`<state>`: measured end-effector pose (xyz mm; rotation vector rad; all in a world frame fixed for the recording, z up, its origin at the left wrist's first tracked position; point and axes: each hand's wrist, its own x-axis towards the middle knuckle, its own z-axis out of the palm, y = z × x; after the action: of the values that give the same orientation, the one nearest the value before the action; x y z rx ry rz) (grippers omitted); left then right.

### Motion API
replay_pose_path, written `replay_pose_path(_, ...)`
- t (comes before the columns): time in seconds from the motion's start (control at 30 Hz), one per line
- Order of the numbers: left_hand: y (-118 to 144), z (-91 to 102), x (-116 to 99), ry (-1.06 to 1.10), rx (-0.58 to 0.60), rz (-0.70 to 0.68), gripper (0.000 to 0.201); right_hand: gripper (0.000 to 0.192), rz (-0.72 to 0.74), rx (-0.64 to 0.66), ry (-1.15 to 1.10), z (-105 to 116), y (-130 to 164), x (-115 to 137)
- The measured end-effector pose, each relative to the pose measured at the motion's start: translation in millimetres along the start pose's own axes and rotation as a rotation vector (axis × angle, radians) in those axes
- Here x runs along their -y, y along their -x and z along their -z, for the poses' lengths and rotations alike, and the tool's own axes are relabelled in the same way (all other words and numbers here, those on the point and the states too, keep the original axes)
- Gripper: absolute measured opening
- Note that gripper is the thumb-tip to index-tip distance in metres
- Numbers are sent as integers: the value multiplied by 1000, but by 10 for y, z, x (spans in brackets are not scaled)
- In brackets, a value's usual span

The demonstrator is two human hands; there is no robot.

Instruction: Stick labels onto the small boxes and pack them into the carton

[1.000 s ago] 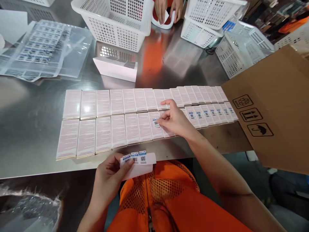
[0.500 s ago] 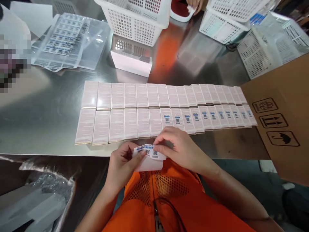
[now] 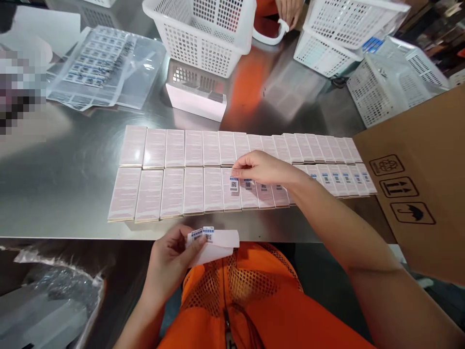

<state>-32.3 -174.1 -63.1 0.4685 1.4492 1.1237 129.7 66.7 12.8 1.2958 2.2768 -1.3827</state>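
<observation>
Two long rows of pale pink boxes [image 3: 172, 191] lie side by side on the metal table. Several boxes at the right of the near row bear small QR stickers [image 3: 248, 184]. Over the near row, my right hand [image 3: 259, 167] pinches the top of a QR sticker [image 3: 234, 185], which lies against an unlabelled box just left of the labelled ones; whether it is stuck down I cannot tell. Below the table edge, my left hand [image 3: 174, 252] grips a white sticker backing sheet [image 3: 221, 242] between thumb and fingers. Two QR stickers show on that sheet near my thumb.
White plastic baskets [image 3: 203, 43] stand at the back, one over a pale box [image 3: 196, 99]. Plastic bags of sticker sheets [image 3: 98, 63] lie back left. A cardboard carton [image 3: 417, 179] borders the rows on the right. Another person's hand [image 3: 289, 12] is at the far side.
My right hand has lifted a sticker off the sheet and moved up to a box in the near row. My left hand, with the sheet, has shifted slightly left and down.
</observation>
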Motion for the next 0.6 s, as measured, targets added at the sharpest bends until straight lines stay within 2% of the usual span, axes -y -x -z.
replay_pose_path(0.2,-32,58,76,-25,11,13,30,23,37,-50,120,-110,5,11)
replay_pose_path(0.6,-68,45,26,-47,23,-12,31,21,145,-192,233,-207,-20,-28)
